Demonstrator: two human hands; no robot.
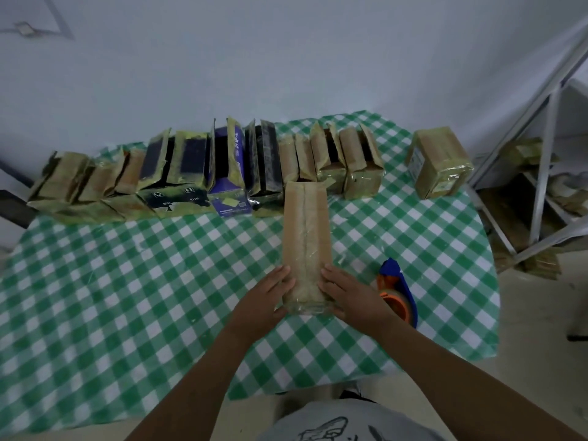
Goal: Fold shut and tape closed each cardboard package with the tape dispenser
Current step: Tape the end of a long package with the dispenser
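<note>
Currently, a long cardboard package (306, 237) is being pressed between two flat hands on the checked tablecloth (127, 265).

Its flaps are being kept folded shut under glossy tape, its length running toward twelve o'clock. The near end is being flanked by the left hand (267, 297) at nine o'clock and the right hand (351, 297) at three o'clock, fingers straight against the cardboard, not clenched. The tape dispenser (397, 291) is being left ungrasped just beside the right hand, at three o'clock. At twelve o'clock, a row of open packages (191, 173) is being kept with flaps upright; their interiors are dark, so contents cannot be told. A sealed box (440, 162) is being kept apart at two o'clock.
</note>
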